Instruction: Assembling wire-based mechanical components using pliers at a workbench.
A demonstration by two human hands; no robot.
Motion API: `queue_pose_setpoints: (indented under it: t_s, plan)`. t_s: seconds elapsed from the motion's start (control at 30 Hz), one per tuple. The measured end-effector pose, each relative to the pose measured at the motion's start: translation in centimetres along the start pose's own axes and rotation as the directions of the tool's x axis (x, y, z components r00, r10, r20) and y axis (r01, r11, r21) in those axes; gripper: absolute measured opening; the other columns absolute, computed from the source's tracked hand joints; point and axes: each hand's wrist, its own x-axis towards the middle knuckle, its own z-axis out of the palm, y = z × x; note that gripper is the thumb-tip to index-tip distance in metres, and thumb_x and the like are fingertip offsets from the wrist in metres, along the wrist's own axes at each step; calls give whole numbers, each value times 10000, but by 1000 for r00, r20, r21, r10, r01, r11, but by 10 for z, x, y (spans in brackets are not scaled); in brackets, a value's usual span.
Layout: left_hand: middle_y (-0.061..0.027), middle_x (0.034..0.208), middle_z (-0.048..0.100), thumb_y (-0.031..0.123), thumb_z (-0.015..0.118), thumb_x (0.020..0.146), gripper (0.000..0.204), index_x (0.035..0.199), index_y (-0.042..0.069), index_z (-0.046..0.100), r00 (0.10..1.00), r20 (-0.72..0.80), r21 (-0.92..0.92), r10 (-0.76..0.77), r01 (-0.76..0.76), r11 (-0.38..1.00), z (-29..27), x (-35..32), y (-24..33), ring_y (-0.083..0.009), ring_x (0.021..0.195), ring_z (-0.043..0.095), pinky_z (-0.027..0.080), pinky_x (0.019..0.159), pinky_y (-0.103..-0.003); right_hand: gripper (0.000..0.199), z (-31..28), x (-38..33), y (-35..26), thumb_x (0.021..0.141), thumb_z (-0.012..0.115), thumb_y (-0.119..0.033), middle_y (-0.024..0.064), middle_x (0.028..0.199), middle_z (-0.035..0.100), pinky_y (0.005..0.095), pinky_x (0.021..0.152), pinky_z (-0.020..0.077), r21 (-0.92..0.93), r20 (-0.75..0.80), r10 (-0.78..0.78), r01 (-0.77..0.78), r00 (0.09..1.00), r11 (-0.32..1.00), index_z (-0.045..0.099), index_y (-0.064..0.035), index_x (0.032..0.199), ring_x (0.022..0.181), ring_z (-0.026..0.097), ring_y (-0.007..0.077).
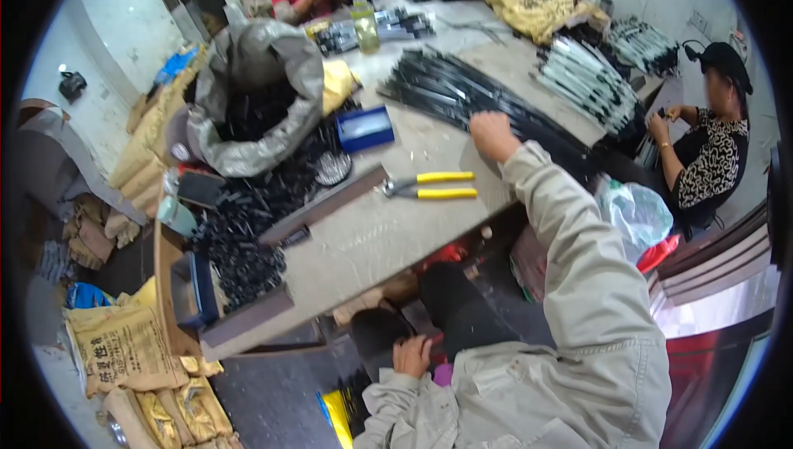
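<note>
Resting the right grip (494,137) with curled fingers at the near edge of a fanned pile of long black strips (450,85), lying right of upper centre in the frame on the tabletop (355,263); not being able to tell whether gripping a strip or only touching. Resting the left grip (410,356) over the lap at lower centre, not showing clearly whether holding anything. If lifting, probably doing best by pinching few strips near one end, drawing lengthwise rather than across the fan, and steering the sleeve clear of yellow-handled pliers (429,185) lying open just below. Moving outward, seeing left of the pile a blue box (369,143), showing something pale inside; at upper left, a grey sack (248,160), gaping and holding dark pieces, with small black parts (239,247) spreading below; at right, a clear plastic bag (634,213), hiding its contents; at lower left, a stuffed yellow-brown sack (124,346), not revealing its filling.
</note>
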Motion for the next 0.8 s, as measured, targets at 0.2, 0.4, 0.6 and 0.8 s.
queue_pose_setpoints:
  t_s: [0.2,0.4,0.6,0.8]
  plan:
    - [-115,849,649,283,549,828,229,905,91,646,999,36,24,-28,27,999,1,-8,2,-268,825,595,380,848,-403,124,-7,-8,-8,711,556,-112,140,794,639,380,593,500,11,86,-10,9,996,1000,666,-70,751,729,639,292]
    - [-119,856,648,273,553,824,220,900,90,648,1000,9,-19,-16,16,1000,-6,-2,7,-274,831,593,375,847,-393,168,-11,6,11,735,540,-110,183,757,623,438,582,484,160,-134,149,-127,980,979,506,-15,869,691,624,326]
    - [-115,863,648,257,556,823,211,902,83,648,1000,5,-7,-24,24,1000,-1,-5,4,-273,824,595,378,854,-392,234,-35,16,20,772,594,-272,168,717,631,437,615,488,141,-118,145,-128,982,982,637,-44,740,698,625,334]
    - [-97,879,654,244,576,815,191,899,94,660,999,40,-11,-36,36,999,-2,-1,8,-264,836,600,379,863,-384,239,-62,26,34,783,599,-294,163,751,630,454,596,462,123,-118,113,-99,986,987,643,-60,774,724,614,341]
